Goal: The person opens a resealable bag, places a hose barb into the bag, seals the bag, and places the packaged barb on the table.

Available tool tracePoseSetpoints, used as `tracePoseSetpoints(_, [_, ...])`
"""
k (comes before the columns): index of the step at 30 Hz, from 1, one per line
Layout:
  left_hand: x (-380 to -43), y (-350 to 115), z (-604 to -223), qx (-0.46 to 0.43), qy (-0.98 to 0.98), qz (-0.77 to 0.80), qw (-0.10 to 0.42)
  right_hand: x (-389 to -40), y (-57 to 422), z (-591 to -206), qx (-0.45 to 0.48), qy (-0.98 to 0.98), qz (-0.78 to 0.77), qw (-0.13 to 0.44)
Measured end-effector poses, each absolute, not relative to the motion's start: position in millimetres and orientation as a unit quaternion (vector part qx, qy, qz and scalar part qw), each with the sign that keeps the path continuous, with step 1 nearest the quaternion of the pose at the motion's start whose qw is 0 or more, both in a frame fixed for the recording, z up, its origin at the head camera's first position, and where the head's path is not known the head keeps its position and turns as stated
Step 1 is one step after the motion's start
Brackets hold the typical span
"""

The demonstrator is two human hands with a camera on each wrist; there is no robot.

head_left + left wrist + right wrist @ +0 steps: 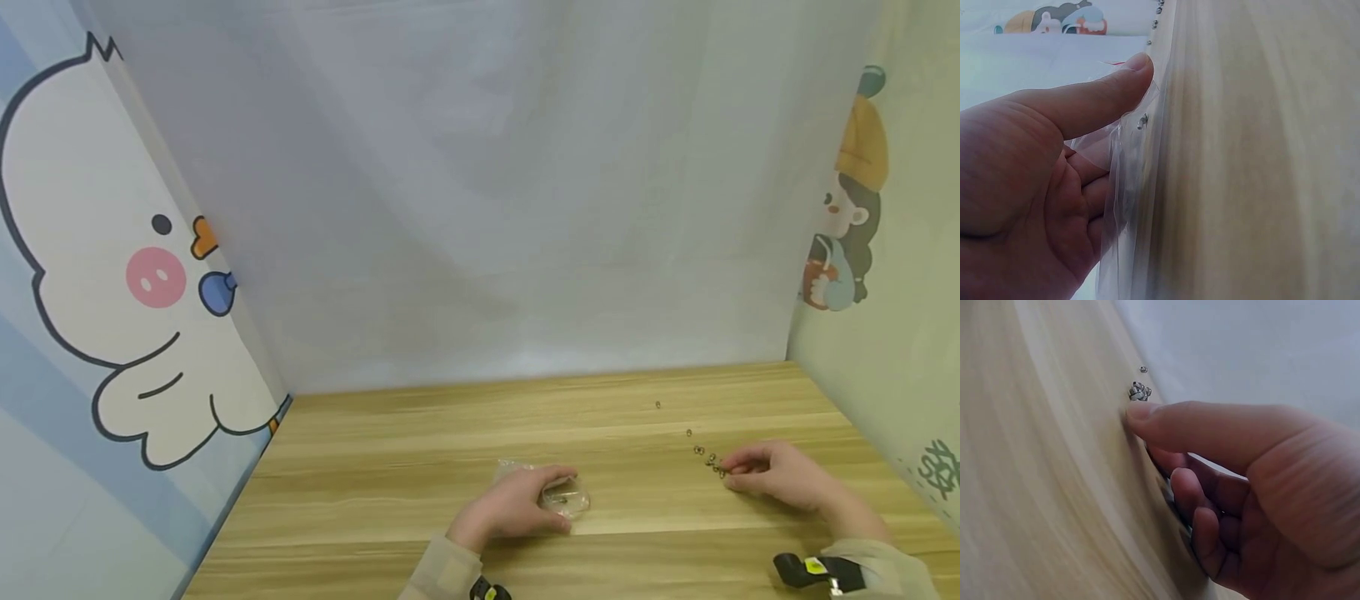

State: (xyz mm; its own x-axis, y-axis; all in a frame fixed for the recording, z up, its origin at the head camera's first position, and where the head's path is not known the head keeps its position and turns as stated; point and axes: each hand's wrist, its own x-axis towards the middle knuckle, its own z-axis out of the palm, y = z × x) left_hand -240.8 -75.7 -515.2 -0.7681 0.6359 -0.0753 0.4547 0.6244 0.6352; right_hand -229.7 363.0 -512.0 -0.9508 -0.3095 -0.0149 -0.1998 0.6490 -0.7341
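My left hand [517, 504] holds a clear plastic bag [576, 502], its thumb and fingers spread around the mouth of the bag. Inside lies a small shiny metal piece [1142, 121]. Further right, my right hand [787, 477] reaches down to a loose cluster of small metal pieces [712, 463] on the table. Thumb and forefinger come close together at the near side of this cluster, while the other fingers curl in. The thumb [1166, 422] covers the forefinger's tip in the right wrist view, so whether a piece sits between them is hidden.
The wood-grain table [360, 475] runs back to a pale hanging sheet [487, 208]. Two single metal pieces lie beyond the cluster, the farthest metal piece [657, 405] near the back. Printed side panels flank the table, with a white cartoon bird [90, 208] at left.
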Motion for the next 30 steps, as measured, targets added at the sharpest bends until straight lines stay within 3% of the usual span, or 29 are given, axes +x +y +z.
tracePoseSetpoints(30, [-238.0,-75.1,-511.1,0.306,0.886,0.311,0.155,-228.2,357.4,-507.1,-0.121,0.926,-0.349,0.077])
